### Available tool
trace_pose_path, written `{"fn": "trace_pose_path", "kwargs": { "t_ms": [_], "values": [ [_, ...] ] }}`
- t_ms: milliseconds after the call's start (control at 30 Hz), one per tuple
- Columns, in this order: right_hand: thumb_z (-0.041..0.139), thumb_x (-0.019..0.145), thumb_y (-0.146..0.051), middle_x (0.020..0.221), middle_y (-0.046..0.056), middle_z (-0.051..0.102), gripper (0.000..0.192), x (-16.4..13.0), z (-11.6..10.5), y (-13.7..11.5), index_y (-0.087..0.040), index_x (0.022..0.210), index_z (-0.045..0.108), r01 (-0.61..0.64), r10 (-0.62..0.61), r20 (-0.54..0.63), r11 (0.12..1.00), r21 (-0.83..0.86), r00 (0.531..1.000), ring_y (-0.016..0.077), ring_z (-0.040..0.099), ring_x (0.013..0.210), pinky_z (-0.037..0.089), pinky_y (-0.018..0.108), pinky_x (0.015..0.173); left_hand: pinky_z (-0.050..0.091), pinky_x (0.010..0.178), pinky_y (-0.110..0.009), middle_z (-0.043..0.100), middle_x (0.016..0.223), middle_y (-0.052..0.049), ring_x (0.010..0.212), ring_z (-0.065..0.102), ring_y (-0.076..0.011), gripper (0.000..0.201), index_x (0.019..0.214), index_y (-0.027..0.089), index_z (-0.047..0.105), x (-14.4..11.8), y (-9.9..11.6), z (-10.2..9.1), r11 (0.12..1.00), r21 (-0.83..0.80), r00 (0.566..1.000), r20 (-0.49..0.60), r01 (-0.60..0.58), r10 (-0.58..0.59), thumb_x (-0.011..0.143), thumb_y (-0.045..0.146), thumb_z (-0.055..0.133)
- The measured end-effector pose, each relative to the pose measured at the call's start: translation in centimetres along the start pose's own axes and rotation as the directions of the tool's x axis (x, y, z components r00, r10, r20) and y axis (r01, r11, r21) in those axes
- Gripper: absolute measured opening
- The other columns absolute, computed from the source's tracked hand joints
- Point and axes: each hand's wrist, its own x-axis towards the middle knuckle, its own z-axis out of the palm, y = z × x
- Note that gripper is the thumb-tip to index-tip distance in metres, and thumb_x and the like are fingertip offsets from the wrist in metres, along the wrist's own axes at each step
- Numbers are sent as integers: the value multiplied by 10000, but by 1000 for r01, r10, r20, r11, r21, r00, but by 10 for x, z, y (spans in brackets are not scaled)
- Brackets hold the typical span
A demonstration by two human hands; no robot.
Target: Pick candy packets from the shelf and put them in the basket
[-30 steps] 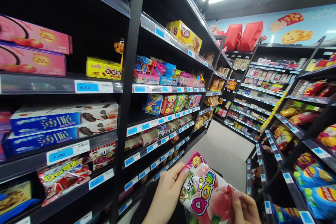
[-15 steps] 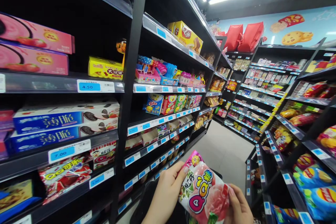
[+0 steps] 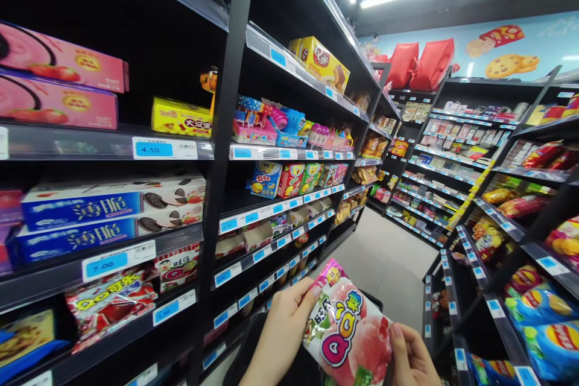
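A pink and white gummy candy bag (image 3: 346, 335) with QQ lettering and a peach picture is held up at the bottom centre. My left hand (image 3: 289, 325) pinches its upper left edge, thumb on the front. On the bag's right edge my right hand (image 3: 409, 359) is closed, thumb in front and fingers behind. The bag tilts, its printed front facing me. Its lower end runs past the bottom of the view. On the shelf at left lie a red QQ candy bag (image 3: 111, 307) and a smaller red and white candy bag (image 3: 178, 266).
Black shelving (image 3: 230, 72) with price labels rises on the left, holding blue biscuit boxes (image 3: 81, 211) and pink boxes (image 3: 58, 66). Chip bags (image 3: 547, 307) fill the right-hand shelves. A grey aisle floor (image 3: 384, 247) runs between them toward back shelves (image 3: 452, 151).
The candy bag has shifted slightly left in both hands and its front looks flatter. Both hands keep their hold. The shelves look nearly the same.
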Motion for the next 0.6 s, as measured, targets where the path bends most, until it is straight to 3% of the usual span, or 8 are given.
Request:
{"fn": "trace_pose_path", "kwargs": {
  "t_ms": [200,300,433,600],
  "values": [
    [760,638,-559,624,-5,673,444,2,4,6,-172,795,612,-41,40,24,998,50,999,148,602,529,464,209,481,402,550,-244,605,600,-13,622,552,-191,423,636,158,616,2,-2,-3,1000,-1,999,-37,18,-18,759,560,563],
    [790,618,-542,676,1,701,469,-3,12,0,-202,870,589,-148,117,184,975,166,976,152,631,545,486,207,507,425,562,-252,630,622,-21,640,575,-206,417,678,159,634,4,-4,-6,999,-34,996,-88,18,-21,751,565,569],
    [824,554,-531,714,45,706,503,-12,21,-7,-201,868,609,-265,151,481,948,177,863,199,658,597,509,249,522,459,602,-274,687,708,-42,698,608,-236,406,812,155,673,5,-6,-9,995,-103,987,-156,17,-33,747,548,591],
    [691,675,-629,462,-1,584,493,-14,16,-5,-153,797,663,-223,285,627,959,-178,725,96,471,305,316,159,308,475,637,-289,712,790,-58,733,630,-245,416,909,140,677,8,-12,-13,990,-140,975,-217,10,-41,771,521,582]
  ]
}}
